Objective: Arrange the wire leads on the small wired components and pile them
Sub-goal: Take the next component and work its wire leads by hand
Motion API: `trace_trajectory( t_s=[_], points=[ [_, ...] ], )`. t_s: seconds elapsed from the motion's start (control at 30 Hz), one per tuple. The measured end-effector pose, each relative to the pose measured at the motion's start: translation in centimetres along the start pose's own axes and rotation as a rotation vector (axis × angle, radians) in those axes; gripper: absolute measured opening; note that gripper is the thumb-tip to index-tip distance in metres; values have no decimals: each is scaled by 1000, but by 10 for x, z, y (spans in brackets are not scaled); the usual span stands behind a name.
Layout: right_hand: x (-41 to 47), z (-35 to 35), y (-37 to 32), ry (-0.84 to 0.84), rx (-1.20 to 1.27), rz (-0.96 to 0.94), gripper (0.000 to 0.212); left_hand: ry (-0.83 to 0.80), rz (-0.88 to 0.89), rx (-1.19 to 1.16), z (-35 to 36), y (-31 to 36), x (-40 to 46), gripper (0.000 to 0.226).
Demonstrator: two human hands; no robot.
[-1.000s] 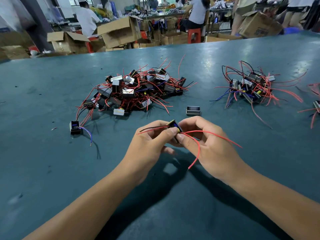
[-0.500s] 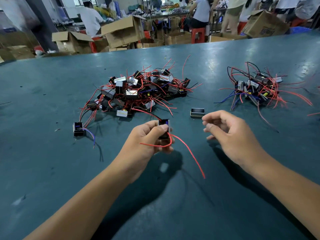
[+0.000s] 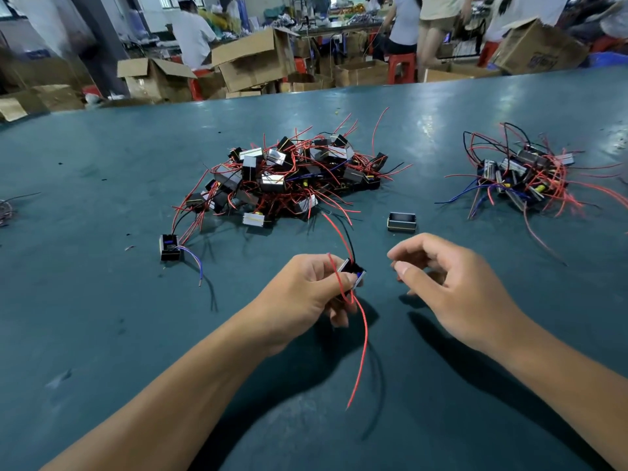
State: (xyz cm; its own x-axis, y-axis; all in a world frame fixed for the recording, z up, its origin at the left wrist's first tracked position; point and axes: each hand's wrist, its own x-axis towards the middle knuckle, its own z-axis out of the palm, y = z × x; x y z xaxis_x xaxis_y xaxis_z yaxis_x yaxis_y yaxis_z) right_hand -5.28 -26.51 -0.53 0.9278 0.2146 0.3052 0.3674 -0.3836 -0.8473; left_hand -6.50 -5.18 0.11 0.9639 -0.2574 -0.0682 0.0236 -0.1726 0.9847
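Left hand (image 3: 306,294) pinches a small black component (image 3: 353,274) between thumb and fingers, its grip closed on the part, held just above the teal surface (image 3: 102,334). A long red wire (image 3: 362,345) hangs down from the component toward the camera; another red wire and a black wire (image 3: 347,237) run up from it toward the big pile. Right hand (image 3: 455,294) is just beside the component, not touching it, fingers loosely curled, thumb and forefinger near each other with nothing in the grip. Big pile of components (image 3: 289,175) with tangled red wires sits in the middle of the surface beyond the hands. Second, smaller pile (image 3: 523,178) far right, with red, black and blue wires. One loose component (image 3: 170,247) with blue wires lies left of the big pile's near edge. A small open-sided metal frame (image 3: 401,222) lies alone between the piles, just beyond the right hand. Cardboard boxes (image 3: 255,62) and people (image 3: 192,32) in the background.
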Motion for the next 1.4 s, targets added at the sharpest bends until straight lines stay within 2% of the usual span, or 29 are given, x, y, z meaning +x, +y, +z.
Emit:
trace_trajectory(
  t_s=[0.17, 0.33, 0.43, 0.57, 0.73, 0.87, 1.0, 1.17, 1.23, 1.4],
  points=[
    [-3, 0, -3, -40, -33, -16, 15, -66, 34, -66, -1, 0, -2, 15],
    [-3, 1, -3, -71, -67, -38, 15, -67, 10, -128, 4, -2, -1, 31],
    [-4, 1, -5, -79, -75, -37, 14, -23, -28, -166, 1, -1, 1, 20],
    [-5, 1, -5, -87, -86, -33, 12, 65, -36, -176, -4, -3, 5, 22],
    [-7, 2, -8, -89, -108, -36, 11, 68, 84, -131, -7, -4, 5, 17],
    [-7, 2, -9, -90, -120, -40, 11, 74, 181, -214, -13, 1, 6, 28],
    [-7, 2, -9, -99, -122, -42, 11, 104, 32, -240, -15, -1, 10, 35],
    [-7, 3, -8, -112, -134, -53, 9, 63, -134, -301, -22, -3, 11, 21],
    [-7, 3, -8, -117, -135, -54, 8, 59, -122, -285, -25, -3, 11, 19],
    [-8, 3, -7, -142, -132, -60, 9, 149, -63, -175, -32, -3, 11, 31]
  ],
)
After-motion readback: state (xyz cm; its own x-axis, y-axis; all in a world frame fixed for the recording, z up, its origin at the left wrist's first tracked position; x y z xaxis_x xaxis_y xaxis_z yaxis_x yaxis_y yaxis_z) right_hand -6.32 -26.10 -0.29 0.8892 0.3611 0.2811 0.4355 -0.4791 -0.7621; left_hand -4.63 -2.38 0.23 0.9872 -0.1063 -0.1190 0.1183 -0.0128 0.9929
